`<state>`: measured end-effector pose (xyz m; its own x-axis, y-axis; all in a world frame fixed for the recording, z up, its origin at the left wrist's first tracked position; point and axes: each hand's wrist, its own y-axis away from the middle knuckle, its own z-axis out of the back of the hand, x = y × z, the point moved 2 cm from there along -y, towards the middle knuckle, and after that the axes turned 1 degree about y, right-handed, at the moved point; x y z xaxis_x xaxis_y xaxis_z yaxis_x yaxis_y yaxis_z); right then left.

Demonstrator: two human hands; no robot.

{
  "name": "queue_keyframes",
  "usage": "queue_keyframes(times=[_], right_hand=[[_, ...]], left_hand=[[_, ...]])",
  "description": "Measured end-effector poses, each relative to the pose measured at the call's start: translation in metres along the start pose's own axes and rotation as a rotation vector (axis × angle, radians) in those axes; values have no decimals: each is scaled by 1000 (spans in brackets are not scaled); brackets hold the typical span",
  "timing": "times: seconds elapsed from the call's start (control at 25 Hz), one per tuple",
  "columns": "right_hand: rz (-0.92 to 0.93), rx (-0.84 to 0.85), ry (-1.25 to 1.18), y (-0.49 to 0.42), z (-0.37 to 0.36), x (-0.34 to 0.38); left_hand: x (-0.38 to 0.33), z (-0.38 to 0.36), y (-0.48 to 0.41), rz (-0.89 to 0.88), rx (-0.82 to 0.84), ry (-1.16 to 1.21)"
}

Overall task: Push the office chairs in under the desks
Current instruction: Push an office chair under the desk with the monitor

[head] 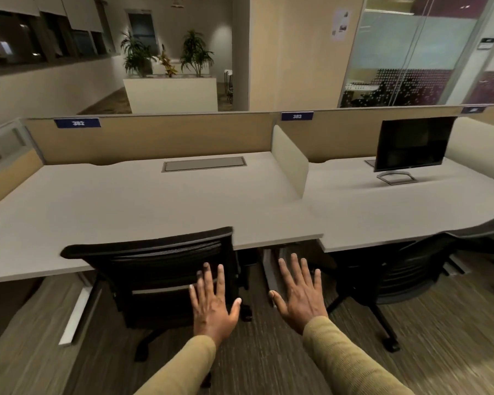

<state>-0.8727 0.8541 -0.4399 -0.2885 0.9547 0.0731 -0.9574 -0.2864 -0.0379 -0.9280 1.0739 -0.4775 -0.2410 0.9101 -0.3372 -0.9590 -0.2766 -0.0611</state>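
— Where are your fingers right now?

— Spread wide on both hands, gripping nothing. My left hand point(213, 305) hovers flat, fingers point(220, 273) overlapping the backrest of the near chair point(154, 269); I can't tell whether they touch it. My right hand point(300, 297) hangs over the gap between the two chairs.

— And the chair itself?

— It looks tucked in: backrest top at the edge of the left surface point(126, 203), seat hidden beneath, wheels on the carpet.

— Which way does it face?

— Toward the desk; the backrest's long axis runs roughly along the edge, slightly skewed.

— Best next move?

— I'd press low and centred with both palms so it rolls straight. The second chair point(394, 269) under the right surface point(397, 212) sits angled and probably needs squaring.
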Motion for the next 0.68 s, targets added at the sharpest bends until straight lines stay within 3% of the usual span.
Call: queue_keyframes(times=[0.32,0.68], right_hand=[[-53,-49,59,39,42,-194],[-77,-45,99,15,76,-345]], left_hand=[[-217,-54,12,-178,91,-18],[-372,-103,-34,-283,104,4]])
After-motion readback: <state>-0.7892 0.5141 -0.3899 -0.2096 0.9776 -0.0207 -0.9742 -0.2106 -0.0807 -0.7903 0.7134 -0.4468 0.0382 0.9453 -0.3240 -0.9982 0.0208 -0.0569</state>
